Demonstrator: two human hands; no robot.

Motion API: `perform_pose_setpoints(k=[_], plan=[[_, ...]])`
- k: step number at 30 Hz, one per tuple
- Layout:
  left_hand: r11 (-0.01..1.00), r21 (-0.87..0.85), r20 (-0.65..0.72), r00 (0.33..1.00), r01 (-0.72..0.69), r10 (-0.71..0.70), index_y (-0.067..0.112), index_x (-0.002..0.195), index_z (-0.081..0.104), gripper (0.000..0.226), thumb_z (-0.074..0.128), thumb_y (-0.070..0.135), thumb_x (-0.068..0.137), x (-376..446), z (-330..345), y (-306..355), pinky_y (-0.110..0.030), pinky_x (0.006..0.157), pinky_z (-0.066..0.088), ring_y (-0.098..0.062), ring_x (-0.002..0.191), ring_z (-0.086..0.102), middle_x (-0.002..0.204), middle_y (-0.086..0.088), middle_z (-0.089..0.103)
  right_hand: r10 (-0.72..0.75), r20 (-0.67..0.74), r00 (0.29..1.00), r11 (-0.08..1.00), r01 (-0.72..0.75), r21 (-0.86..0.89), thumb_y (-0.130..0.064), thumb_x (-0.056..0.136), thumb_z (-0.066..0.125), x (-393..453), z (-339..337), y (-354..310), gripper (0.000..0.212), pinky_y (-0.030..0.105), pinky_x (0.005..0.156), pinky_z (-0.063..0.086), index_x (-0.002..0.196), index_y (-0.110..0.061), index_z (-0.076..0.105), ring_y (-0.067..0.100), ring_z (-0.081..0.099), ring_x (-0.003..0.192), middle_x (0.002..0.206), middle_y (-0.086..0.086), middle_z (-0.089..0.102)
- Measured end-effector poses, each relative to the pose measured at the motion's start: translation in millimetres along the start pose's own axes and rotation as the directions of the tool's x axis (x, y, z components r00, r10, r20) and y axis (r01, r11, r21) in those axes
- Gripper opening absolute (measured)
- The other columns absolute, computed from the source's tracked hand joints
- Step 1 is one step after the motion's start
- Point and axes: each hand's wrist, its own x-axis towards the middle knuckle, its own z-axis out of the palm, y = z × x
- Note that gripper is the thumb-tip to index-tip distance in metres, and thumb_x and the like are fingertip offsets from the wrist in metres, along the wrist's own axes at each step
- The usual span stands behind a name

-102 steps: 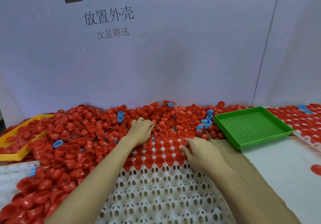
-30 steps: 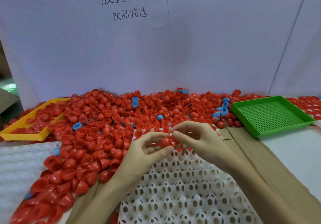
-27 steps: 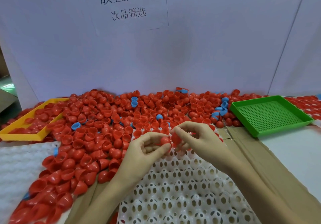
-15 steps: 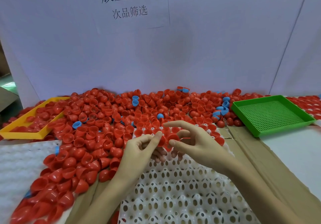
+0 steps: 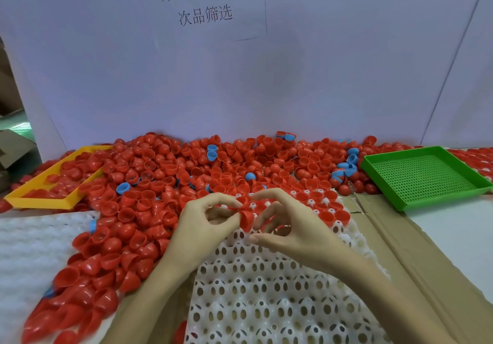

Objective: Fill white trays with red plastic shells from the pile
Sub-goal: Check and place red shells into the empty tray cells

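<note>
A white tray (image 5: 266,303) is seen nearest. Above its far rows a red shell (image 5: 246,217) is pinched by the left hand (image 5: 202,226); the right hand (image 5: 290,226), fingers curled, touches it. The pile (image 5: 165,183) is spread far left.

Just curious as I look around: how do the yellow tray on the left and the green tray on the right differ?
The yellow tray holds red shells and the pile spills over its far side; the green tray holds nothing visible. The green tray's floor is a grid of small holes; the yellow tray's floor is hidden under shells. The green tray sits beside the pile, on the table's pale part. Both are shallow, rectangular and rimmed.
</note>
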Motion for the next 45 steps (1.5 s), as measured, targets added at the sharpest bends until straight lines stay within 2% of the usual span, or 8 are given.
perform_pose_setpoints(k=[5, 10, 20, 27, 34, 38, 42, 45], plan=[[0.893, 0.399, 0.041, 0.977, -0.208, 0.210, 0.025, 0.096, 0.073, 0.021, 0.073, 0.004, 0.092, 4, -21, -4, -0.013, 0.087, 0.053, -0.005, 0.106, 0.065, 0.120, 0.014, 0.056, 0.025, 0.112, 0.993, 0.891, 0.029, -0.453, -0.056, 0.087, 0.075, -1, -2, 6, 0.039, 0.017, 0.076, 0.048, 0.122, -0.041, 0.065, -0.003, 0.054, 0.088, 0.096, -0.013, 0.060], [0.782, 0.561, 0.166, 0.962, -0.272, 0.215, 0.032, 0.096, 0.068, 0.018, 0.072, 0.015, 0.092, 2, -27, -9, -0.015, 0.092, 0.044, 0.000, 0.111, 0.051, 0.115, 0.020, 0.047, -0.030, 0.105, 0.994, 0.870, 0.078, -0.487, -0.034, 0.097, 0.072, 3, -1, 13, 0.016, 0.015, 0.075, 0.045, 0.113, -0.030, 0.073, -0.005, 0.050, 0.082, 0.091, -0.008, 0.060], [0.574, 0.722, 0.324, 0.922, -0.385, 0.211, 0.038, 0.096, 0.065, 0.008, 0.065, 0.033, 0.091, 1, -32, -12, -0.022, 0.089, 0.038, 0.001, 0.095, 0.044, 0.096, 0.023, 0.046, 0.006, 0.047, 0.999, 0.876, 0.017, -0.482, -0.035, 0.097, 0.073, 6, -10, 19, 0.012, 0.015, 0.073, 0.045, 0.108, -0.032, 0.075, 0.001, 0.053, 0.081, 0.091, -0.010, 0.062], [0.607, 0.714, 0.274, 0.937, -0.349, 0.216, 0.037, 0.097, 0.065, 0.010, 0.062, 0.027, 0.096, 5, -34, -19, -0.020, 0.089, 0.040, -0.002, 0.092, 0.049, 0.093, 0.021, 0.052, 0.007, 0.039, 0.999, 0.881, 0.012, -0.474, -0.034, 0.098, 0.072, 6, -10, 19, 0.012, 0.016, 0.075, 0.047, 0.109, -0.030, 0.075, 0.006, 0.055, 0.081, 0.091, -0.006, 0.064], [0.773, 0.605, 0.016, 0.974, -0.190, 0.227, 0.029, 0.102, 0.069, 0.011, 0.063, 0.020, 0.101, 25, -30, -47, -0.016, 0.090, 0.041, -0.001, 0.104, 0.055, 0.102, 0.021, 0.058, 0.006, 0.040, 0.999, 0.875, 0.014, -0.484, -0.033, 0.099, 0.070, 5, -9, 17, 0.012, 0.018, 0.075, 0.048, 0.110, -0.030, 0.075, 0.004, 0.055, 0.081, 0.093, -0.009, 0.063], [0.798, 0.596, -0.110, 0.976, -0.088, 0.190, 0.024, 0.106, 0.069, 0.014, 0.060, 0.015, 0.102, 58, -29, -62, -0.028, 0.097, 0.045, -0.010, 0.106, 0.056, 0.108, 0.015, 0.060, 0.002, 0.039, 0.999, 0.866, 0.018, -0.500, -0.031, 0.100, 0.068, 5, -9, 17, 0.012, 0.019, 0.076, 0.049, 0.111, -0.029, 0.074, 0.004, 0.054, 0.081, 0.092, -0.012, 0.060], [0.702, 0.705, -0.020, 0.987, -0.101, 0.162, 0.020, 0.122, 0.067, 0.023, 0.056, 0.011, 0.103, 96, -32, -68, -0.030, 0.105, 0.044, -0.013, 0.119, 0.054, 0.124, 0.009, 0.062, -0.004, 0.043, 0.999, 0.865, 0.025, -0.501, -0.031, 0.100, 0.068, 4, -8, 15, 0.013, 0.018, 0.075, 0.048, 0.111, -0.029, 0.074, 0.005, 0.054, 0.082, 0.094, -0.009, 0.061], [0.667, 0.721, 0.179, 0.980, -0.187, 0.082, 0.022, 0.139, 0.062, 0.039, 0.057, 0.009, 0.103, 119, -34, -64, -0.036, 0.114, 0.042, -0.014, 0.130, 0.052, 0.141, 0.008, 0.058, -0.005, 0.047, 0.999, 0.866, 0.028, -0.499, -0.031, 0.100, 0.067, 4, -8, 14, 0.013, 0.017, 0.073, 0.046, 0.111, -0.029, 0.074, 0.004, 0.052, 0.080, 0.093, -0.009, 0.061]])
